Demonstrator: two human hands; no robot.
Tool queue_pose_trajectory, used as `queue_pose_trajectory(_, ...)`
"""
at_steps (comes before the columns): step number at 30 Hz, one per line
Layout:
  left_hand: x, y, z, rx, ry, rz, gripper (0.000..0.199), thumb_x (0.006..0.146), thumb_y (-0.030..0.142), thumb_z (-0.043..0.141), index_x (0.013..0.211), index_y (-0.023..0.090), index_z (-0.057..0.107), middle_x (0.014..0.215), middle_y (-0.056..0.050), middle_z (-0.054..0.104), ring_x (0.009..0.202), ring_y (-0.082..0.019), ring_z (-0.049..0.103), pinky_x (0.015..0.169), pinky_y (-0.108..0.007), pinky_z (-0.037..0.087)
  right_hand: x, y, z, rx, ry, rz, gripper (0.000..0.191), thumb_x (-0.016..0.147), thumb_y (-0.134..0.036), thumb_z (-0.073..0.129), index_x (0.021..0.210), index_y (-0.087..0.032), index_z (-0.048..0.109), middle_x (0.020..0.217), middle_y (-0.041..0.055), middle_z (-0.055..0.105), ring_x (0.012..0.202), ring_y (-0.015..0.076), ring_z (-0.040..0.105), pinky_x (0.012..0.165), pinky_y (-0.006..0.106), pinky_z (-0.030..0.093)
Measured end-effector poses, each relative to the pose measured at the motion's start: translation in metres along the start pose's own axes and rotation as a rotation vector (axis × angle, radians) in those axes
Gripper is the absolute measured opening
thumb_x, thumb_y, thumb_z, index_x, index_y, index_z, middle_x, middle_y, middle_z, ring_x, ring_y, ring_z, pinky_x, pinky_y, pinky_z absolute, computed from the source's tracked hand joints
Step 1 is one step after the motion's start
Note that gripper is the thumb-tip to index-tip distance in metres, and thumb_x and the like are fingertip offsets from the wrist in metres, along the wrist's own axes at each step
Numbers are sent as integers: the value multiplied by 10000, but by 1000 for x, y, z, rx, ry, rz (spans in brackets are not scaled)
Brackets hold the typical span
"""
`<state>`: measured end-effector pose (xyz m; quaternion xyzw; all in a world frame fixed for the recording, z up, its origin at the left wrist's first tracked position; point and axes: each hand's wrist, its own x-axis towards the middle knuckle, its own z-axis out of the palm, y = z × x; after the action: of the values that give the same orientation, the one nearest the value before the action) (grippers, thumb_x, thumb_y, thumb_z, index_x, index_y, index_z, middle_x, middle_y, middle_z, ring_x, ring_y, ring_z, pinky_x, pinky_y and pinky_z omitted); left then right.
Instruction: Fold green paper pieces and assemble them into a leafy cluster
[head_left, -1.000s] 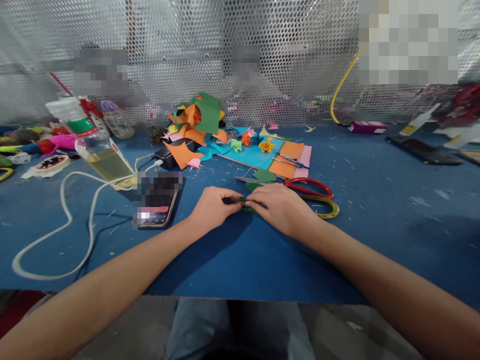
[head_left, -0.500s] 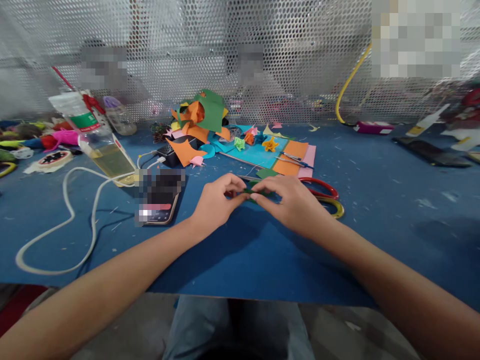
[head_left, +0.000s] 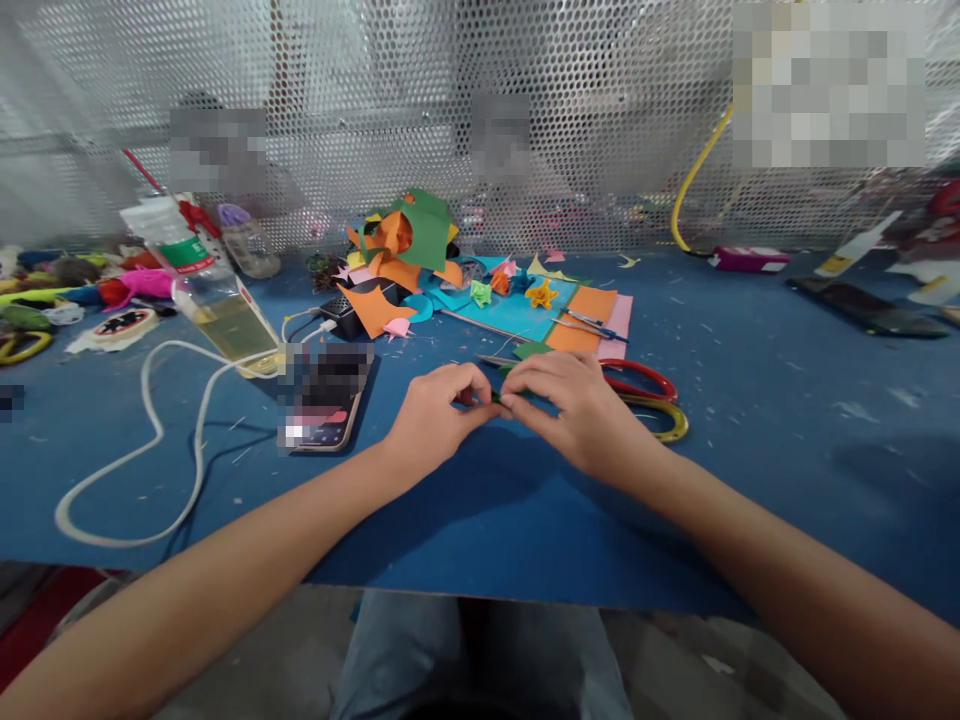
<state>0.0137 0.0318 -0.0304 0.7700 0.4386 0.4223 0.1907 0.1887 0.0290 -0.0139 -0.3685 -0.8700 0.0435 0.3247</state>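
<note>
Thumb and fingers of my left hand [head_left: 439, 410] are pinched together at the table's middle. They meet the pinched fingertips of my right hand [head_left: 574, 405]. Between both sets of fingertips is a small piece of green paper [head_left: 496, 397], mostly covered by the fingers. Just behind and right of my right hand lie scissors with one red and one yellow handle loop [head_left: 660, 376]; their blades are partly hidden by that hand. Beyond are small folded paper flowers, one yellow-orange [head_left: 541, 294] and one light green [head_left: 480, 293], by a blue sheet [head_left: 517, 320].
Left of my hands lies a phone [head_left: 334, 405], with a looping white cable [head_left: 154, 400] and a tilted bottle [head_left: 236, 325] beyond. Cut paper scraps [head_left: 427, 232] are heaped at the back before a perforated metal screen [head_left: 600, 120]. A dark phone [head_left: 862, 305] rests at right.
The fingertips have drawn closer together and slightly nearer to me, covering more of the green paper. More of the scissor blades shows now. The whole view has shifted a little.
</note>
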Motion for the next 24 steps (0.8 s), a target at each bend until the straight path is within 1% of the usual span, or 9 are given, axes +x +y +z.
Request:
queue_pose_trajectory(3,2,3,-1,-46,7,24,116,750,203,638,640,186,609,656,21,651,620,-91,582,522,-171,437,1,0,-1,46,33,53,122,852,-217,499,755,-191,569,845,46,651,833,197,569,758,347,363)
queue_pose_trajectory(7,3,7,-4,-94,17,108,48,749,193,630,733,197,675,771,-3,711,725,-118,646,497,-157,457,3,0,-3,81,73,79,107,840,-188,506,753,-190,567,829,47,650,828,194,576,753,340,394)
queue_pose_trajectory(11,4,8,-9,-173,-43,-40,79,734,182,630,801,188,671,756,-6,709,710,-128,660,495,-164,473,4,0,-4,98,97,33,116,833,-181,510,730,-195,561,795,52,642,787,187,582,728,335,435)
queue_pose_trajectory(13,5,8,-10,-239,-62,-110,197,717,192,653,915,187,655,759,-10,704,712,-135,661,501,-173,483,3,0,-4,120,137,0,109,836,-180,511,744,-198,566,798,52,633,796,183,582,741,334,455)
queue_pose_trajectory(15,5,8,-11,-285,-58,-118,273,723,196,649,996,190,643,811,-23,706,738,-141,661,521,-184,500,2,-1,-5,154,175,-10,66,837,-184,525,814,-204,583,846,52,620,814,176,581,749,331,472)
queue_pose_trajectory(16,5,9,-11,-297,-50,-107,255,736,200,636,991,193,651,837,-28,707,753,-143,660,533,-191,509,1,-2,-6,176,194,-5,62,832,-194,544,874,-210,586,883,52,609,810,170,578,739,327,482)
queue_pose_trajectory(19,5,13,-10,-339,21,-90,134,742,229,637,859,187,685,854,-32,709,754,-145,658,551,-207,530,-1,-5,-8,251,283,11,294,760,-269,659,1029,-240,544,968,51,568,769,157,564,686,316,509)
queue_pose_trajectory(21,4,16,-10,-380,74,-107,116,716,224,664,823,182,679,839,-28,711,716,-138,657,544,-209,534,-2,-7,-8,313,342,7,367,708,-299,712,1018,-245,524,943,43,559,738,152,558,660,310,519)
queue_pose_trajectory(24,3,18,-11,-409,135,-110,112,693,200,685,803,180,670,840,-27,712,705,-132,658,553,-212,538,-3,-7,-6,385,414,0,265,718,-254,702,891,-238,502,851,20,554,724,145,556,647,298,516)
